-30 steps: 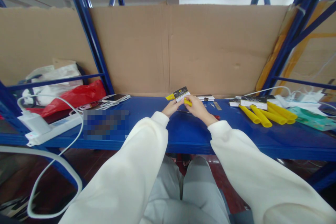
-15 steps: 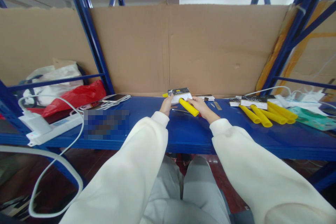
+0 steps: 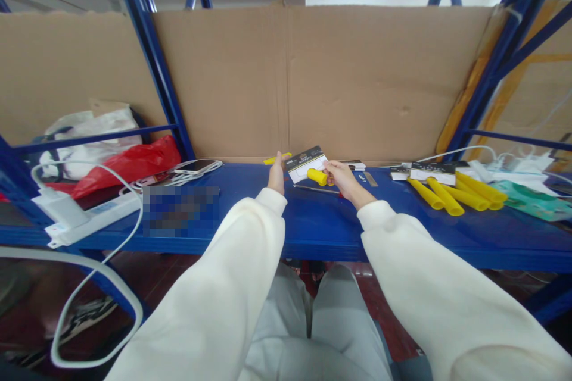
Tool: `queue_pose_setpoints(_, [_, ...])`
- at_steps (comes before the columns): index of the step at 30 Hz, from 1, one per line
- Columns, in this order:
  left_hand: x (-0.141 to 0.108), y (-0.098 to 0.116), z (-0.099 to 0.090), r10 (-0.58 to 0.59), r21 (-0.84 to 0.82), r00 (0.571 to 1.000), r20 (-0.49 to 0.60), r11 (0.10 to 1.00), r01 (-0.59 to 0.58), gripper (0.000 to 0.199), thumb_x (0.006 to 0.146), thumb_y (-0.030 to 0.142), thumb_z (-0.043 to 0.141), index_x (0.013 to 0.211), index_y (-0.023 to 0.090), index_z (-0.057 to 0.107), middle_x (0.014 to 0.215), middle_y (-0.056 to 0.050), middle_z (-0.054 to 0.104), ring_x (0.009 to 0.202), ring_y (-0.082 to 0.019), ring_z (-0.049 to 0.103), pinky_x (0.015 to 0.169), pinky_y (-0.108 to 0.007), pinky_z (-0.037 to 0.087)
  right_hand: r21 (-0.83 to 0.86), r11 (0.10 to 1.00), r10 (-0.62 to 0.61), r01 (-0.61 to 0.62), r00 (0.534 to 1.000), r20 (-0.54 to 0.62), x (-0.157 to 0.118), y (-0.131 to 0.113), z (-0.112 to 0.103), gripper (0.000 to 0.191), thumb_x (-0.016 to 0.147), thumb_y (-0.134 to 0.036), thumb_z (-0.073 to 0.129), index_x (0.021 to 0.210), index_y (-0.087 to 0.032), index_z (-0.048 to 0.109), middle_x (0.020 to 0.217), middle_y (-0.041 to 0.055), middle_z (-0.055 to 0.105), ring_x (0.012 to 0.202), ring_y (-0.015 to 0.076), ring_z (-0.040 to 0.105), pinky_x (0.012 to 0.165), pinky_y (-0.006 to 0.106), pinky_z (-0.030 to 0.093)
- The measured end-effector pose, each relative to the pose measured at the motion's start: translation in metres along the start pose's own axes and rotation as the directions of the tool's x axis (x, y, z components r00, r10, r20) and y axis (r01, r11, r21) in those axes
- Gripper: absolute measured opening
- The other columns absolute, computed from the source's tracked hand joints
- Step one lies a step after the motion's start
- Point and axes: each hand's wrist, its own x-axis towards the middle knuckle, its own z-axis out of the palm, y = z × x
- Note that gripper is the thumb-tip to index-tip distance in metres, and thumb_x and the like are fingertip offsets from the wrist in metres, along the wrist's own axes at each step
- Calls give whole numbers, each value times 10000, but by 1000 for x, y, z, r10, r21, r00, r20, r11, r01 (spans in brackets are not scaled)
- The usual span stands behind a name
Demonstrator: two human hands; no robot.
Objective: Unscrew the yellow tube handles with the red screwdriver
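Observation:
My right hand (image 3: 340,178) is closed on the right edge of a black-and-white packaging card (image 3: 308,164), held tilted above the blue shelf. A short-looking yellow tube (image 3: 317,177) sticks out from the card toward me, seen nearly end-on. At the card's left edge is my left hand (image 3: 276,175), its fingers straight and pointing up, not wrapped round anything. Behind that hand shows part of another yellow piece (image 3: 270,161). Below the card lies a thin metal rod-like tool (image 3: 315,189), partly covered from view.
Several yellow tubes (image 3: 447,197) with cards lie on the right, beside a green packet (image 3: 536,199). A small flat metal piece (image 3: 370,179) rests right of my hand. A phone (image 3: 196,166), cables and a power strip (image 3: 96,223) are on the left. Cardboard (image 3: 357,83) stands behind.
The card has tilted, its right side rising, and the yellow tube has swung to point more toward me. My left hand has loosened from the card and its fingers have straightened.

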Motion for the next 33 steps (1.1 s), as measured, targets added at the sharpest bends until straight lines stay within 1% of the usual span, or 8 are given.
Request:
queue_pose_setpoints(3, [1, -1, -1, 25, -17, 999, -29, 1000, -25, 537, 977, 608, 433, 1119, 175, 719, 1120, -105, 755, 1082, -262, 691, 801, -327, 528, 0, 1000, -8, 8, 1000, 26, -1, -1, 0, 569, 719, -637, 813, 587, -212, 458, 492, -61, 436, 427, 65, 372, 402, 199, 316])
queue_pose_setpoints(7, [4, 1, -3, 11, -22, 996, -84, 1000, -13, 394, 1006, 465, 468, 1108, 172, 711, 1054, -88, 729, 912, -189, 704, 668, -242, 503, 25, 1000, 1, -2, 999, 41, -1, -1, -2, 572, 787, -641, 761, 592, -224, 423, 448, -78, 371, 396, 67, 348, 384, 191, 296])
queue_pose_setpoints(12, [4, 2, -2, -11, -27, 996, -92, 1000, 9, 222, 938, 283, 642, 1121, 163, 680, 875, -34, 689, 729, -138, 676, 633, -220, 518, 52, 998, 19, -19, 1000, 16, 0, -1, -2, 499, 858, -539, 732, 607, -219, 442, 427, -85, 367, 374, 59, 325, 376, 180, 264])
queue_pose_setpoints(15, [2, 2, 1, -4, -44, 995, -96, 999, -1, 340, 875, 162, 717, 1206, 140, 639, 890, -31, 689, 703, -115, 668, 657, -216, 542, 55, 998, 26, -26, 1000, -2, -1, -2, 0, 467, 875, -483, 722, 596, -217, 459, 410, -86, 351, 372, 64, 315, 367, 177, 245])
queue_pose_setpoints(18, [2, 3, 0, -17, -72, 985, -174, 997, 4, 478, 838, 92, 742, 1289, 138, 590, 988, -56, 692, 712, -107, 675, 672, -215, 566, 75, 997, 25, -21, 999, -46, -3, -6, -1, 444, 883, -426, 714, 582, -214, 467, 407, -87, 333, 373, 63, 301, 369, 179, 249])
queue_pose_setpoints(24, [1, 8, -5, -85, -111, 971, -223, 992, 61, 573, 854, 18, 661, 1386, 171, 513, 1100, -75, 685, 733, -98, 681, 650, -195, 563, 183, 983, 9, 25, 983, -181, 1, -12, -10, 423, 857, -374, 705, 593, -225, 410, 432, -87, 330, 380, 62, 316, 371, 181, 278])
queue_pose_setpoints(30, [-1, 5, -2, -84, -27, 979, -187, 996, 80, 833, 775, -43, 671, 1509, 223, 380, 1110, -67, 693, 785, -137, 721, 642, -197, 558, 204, 970, -38, 129, 917, -397, 9, -14, -20, 340, 826, -295, 651, 651, -249, 364, 441, -95, 337, 375, 73, 345, 352, 180, 292])
queue_pose_setpoints(33, [-1, 3, -3, -110, -28, 984, -142, 994, 107, 774, 777, -31, 677, 1469, 203, 422, 1015, -48, 694, 679, -138, 715, 621, -225, 563, 184, 976, -15, 116, 878, -479, 13, -15, -29, 249, 822, -247, 633, 717, -252, 407, 461, -100, 401, 368, 74, 363, 347, 173, 295])
